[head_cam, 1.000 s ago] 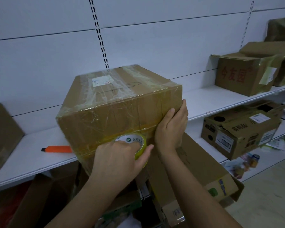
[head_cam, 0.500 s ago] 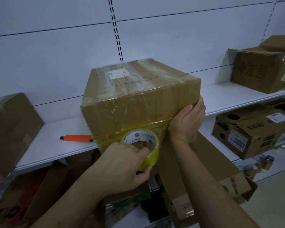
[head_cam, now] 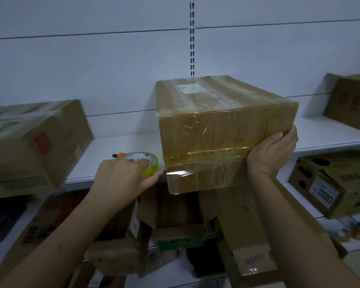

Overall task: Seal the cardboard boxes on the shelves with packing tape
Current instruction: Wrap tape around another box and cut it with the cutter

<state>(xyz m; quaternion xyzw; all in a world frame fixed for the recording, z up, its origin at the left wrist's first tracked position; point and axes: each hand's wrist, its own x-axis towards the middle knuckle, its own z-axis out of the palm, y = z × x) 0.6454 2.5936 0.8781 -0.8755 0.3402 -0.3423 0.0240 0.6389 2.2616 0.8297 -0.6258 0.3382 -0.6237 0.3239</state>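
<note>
One cardboard box point(head_cam: 222, 129) is set on the white shelf point(head_cam: 324, 132), its near lower corner overhanging the edge and its long axis running back toward the wall. It is braced at the right lower corner by the right hand point(head_cam: 271, 151), fingers straight and together. One yellowish tape roll point(head_cam: 142, 163) is gripped by the left hand point(head_cam: 123, 179) at the box's left edge, its open core turned upward. Three other cartons are seen on this shelf level.

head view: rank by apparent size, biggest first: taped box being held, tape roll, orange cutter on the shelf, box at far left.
1. taped box, though the blurred box at far left looks nearly as large and is cut off by the frame edge, so that pair is unsure.
2. tape roll
3. orange cutter, mostly hidden behind the roll.
</note>
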